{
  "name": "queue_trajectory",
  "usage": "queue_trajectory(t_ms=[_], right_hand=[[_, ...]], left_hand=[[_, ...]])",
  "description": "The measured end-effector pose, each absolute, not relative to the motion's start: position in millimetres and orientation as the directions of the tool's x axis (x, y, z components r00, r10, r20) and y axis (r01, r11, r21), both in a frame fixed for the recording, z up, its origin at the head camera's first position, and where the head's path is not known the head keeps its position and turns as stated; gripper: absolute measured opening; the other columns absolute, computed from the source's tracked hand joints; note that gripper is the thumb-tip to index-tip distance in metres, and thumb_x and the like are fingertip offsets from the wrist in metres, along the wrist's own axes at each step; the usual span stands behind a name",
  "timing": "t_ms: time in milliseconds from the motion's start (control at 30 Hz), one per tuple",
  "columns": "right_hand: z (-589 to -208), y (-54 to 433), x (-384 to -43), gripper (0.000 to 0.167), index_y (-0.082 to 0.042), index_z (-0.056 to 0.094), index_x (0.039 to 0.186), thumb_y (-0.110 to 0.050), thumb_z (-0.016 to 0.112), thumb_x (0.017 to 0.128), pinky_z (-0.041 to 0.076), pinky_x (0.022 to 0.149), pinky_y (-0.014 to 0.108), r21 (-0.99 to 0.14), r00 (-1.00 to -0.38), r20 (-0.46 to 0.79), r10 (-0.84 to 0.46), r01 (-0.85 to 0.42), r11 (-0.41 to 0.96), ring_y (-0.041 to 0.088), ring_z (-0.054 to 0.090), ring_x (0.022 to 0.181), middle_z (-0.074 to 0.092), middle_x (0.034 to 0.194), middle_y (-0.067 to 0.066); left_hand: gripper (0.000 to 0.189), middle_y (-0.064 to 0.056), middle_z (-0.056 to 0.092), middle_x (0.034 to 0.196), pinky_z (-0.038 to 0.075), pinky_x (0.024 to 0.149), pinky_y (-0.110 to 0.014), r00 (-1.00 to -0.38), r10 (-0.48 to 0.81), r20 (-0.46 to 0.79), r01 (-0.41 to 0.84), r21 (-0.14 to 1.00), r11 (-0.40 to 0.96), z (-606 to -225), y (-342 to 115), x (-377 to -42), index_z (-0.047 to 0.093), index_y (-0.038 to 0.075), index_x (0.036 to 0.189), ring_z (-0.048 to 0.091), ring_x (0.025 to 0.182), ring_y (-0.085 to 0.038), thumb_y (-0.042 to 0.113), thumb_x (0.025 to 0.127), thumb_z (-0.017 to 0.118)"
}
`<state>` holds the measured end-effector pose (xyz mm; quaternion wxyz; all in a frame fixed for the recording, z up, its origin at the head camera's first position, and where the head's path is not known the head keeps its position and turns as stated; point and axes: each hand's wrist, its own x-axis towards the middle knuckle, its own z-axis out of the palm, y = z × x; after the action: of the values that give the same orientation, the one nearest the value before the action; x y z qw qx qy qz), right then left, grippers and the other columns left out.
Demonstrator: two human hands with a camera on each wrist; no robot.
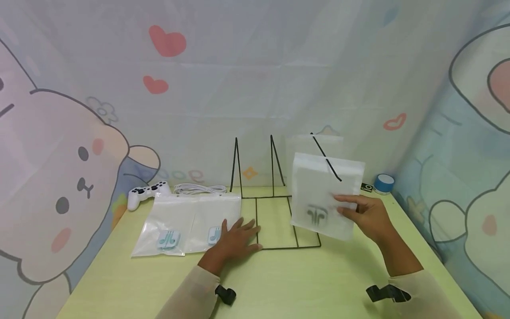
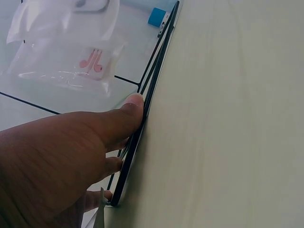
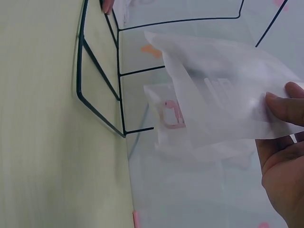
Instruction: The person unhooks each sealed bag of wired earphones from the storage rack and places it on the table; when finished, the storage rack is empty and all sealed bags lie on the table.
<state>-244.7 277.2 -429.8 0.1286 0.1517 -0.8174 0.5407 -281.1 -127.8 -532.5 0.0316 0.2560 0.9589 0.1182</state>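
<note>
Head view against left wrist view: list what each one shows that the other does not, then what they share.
Only the head view shows the white game controller, the coiled white cable and the right hand, which pinches a frosted bag.

Only the left wrist view shows the pink earphones; in the head view no pink pair can be made out.

Both show the left hand touching the black wire rack, the blue-topped tub and the tabletop.

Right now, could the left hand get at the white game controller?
Probably yes, though the left hand must leave the wire rack and pass over the bags lying between it and the controller.
</note>
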Motion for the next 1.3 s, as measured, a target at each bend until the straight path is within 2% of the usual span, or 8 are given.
queue_trajectory(t_ms=[200, 400, 500, 667, 833, 933, 1133, 1300], right_hand=[[-431, 279, -231, 0.03, 0.001, 0.081, 0.123, 0.006, 0.081, 0.093, 0.054, 0.056, 0.018, -0.816, -0.887, 0.445, -0.126, -0.459, 0.351, -0.006, 0.063, 0.064, 0.073, 0.091, -0.026], [-432, 280, -223, 0.035, 0.003, 0.081, 0.122, 0.018, 0.076, 0.09, 0.063, 0.067, 0.022, -0.823, -0.85, 0.496, -0.178, -0.526, 0.215, 0.001, 0.078, 0.078, 0.081, 0.112, -0.019], [-433, 281, -218, 0.036, 0.001, 0.082, 0.12, 0.019, 0.076, 0.089, 0.05, 0.05, 0.017, -0.807, -0.841, 0.517, -0.162, -0.542, 0.234, -0.004, 0.055, 0.052, 0.074, 0.086, -0.019], [-430, 286, -213, 0.039, -0.003, 0.084, 0.117, 0.021, 0.076, 0.087, 0.023, 0.036, 0.032, -0.789, -0.831, 0.538, -0.14, -0.555, 0.265, 0.024, 0.018, 0.042, 0.038, 0.058, 0.0], [-422, 298, -216, 0.044, -0.003, 0.084, 0.118, 0.025, 0.075, 0.085, 0.024, 0.036, 0.028, -0.737, -0.789, 0.586, -0.184, -0.613, 0.284, 0.024, 0.018, 0.041, 0.031, 0.049, 0.005], [-418, 309, -219, 0.047, -0.001, 0.083, 0.12, 0.027, 0.073, 0.084, 0.028, 0.039, 0.028, -0.704, -0.764, 0.602, -0.232, -0.645, 0.297, 0.022, 0.02, 0.041, 0.045, 0.055, -0.004], [-404, 327, -224, 0.049, -0.006, 0.084, 0.12, 0.024, 0.078, 0.082, 0.034, 0.046, 0.027, -0.618, -0.742, 0.596, -0.307, -0.668, 0.415, 0.013, 0.033, 0.05, 0.081, 0.1, -0.022], [-385, 335, -224, 0.046, -0.011, 0.084, 0.121, 0.018, 0.08, 0.084, 0.036, 0.051, 0.028, -0.57, -0.755, 0.556, -0.349, -0.651, 0.501, 0.011, 0.037, 0.056, 0.066, 0.071, -0.018]], left_hand=[[0.064, -0.003, 0.047, 0.174, 0.016, 0.124, -0.086, -0.867, 0.498, -0.003, 0.481, 0.251, 0.84, -532, -128, -281, 0.055, 0.027, 0.161, 0.036, 0.164, -0.043, 0.06, 0.107, 0.061], [0.063, -0.003, 0.047, 0.174, 0.017, 0.124, -0.086, -0.869, 0.495, -0.003, 0.478, 0.259, 0.84, -533, -128, -281, 0.056, 0.027, 0.161, 0.036, 0.164, -0.043, 0.059, 0.107, 0.061], [0.063, -0.003, 0.048, 0.173, 0.017, 0.123, -0.086, -0.87, 0.493, -0.001, 0.476, 0.255, 0.842, -533, -128, -281, 0.056, 0.027, 0.161, 0.037, 0.164, -0.043, 0.06, 0.106, 0.061], [0.063, -0.003, 0.048, 0.173, 0.017, 0.123, -0.086, -0.872, 0.49, -0.004, 0.473, 0.254, 0.844, -531, -128, -280, 0.056, 0.027, 0.161, 0.037, 0.164, -0.043, 0.059, 0.106, 0.062], [0.063, -0.003, 0.048, 0.173, 0.017, 0.124, -0.085, -0.873, 0.487, -0.01, 0.469, 0.257, 0.845, -529, -127, -280, 0.056, 0.027, 0.16, 0.037, 0.164, -0.043, 0.059, 0.106, 0.062], [0.064, -0.002, 0.047, 0.174, 0.017, 0.124, -0.085, -0.875, 0.485, -0.015, 0.465, 0.255, 0.848, -531, -127, -280, 0.056, 0.027, 0.161, 0.037, 0.164, -0.042, 0.059, 0.106, 0.062], [0.064, -0.002, 0.047, 0.174, 0.017, 0.124, -0.085, -0.876, 0.482, -0.017, 0.462, 0.257, 0.849, -533, -126, -280, 0.056, 0.027, 0.161, 0.036, 0.164, -0.042, 0.059, 0.106, 0.062], [0.063, -0.003, 0.047, 0.174, 0.016, 0.124, -0.085, -0.876, 0.482, -0.014, 0.463, 0.257, 0.848, -532, -126, -281, 0.056, 0.027, 0.161, 0.036, 0.164, -0.042, 0.059, 0.106, 0.062]])
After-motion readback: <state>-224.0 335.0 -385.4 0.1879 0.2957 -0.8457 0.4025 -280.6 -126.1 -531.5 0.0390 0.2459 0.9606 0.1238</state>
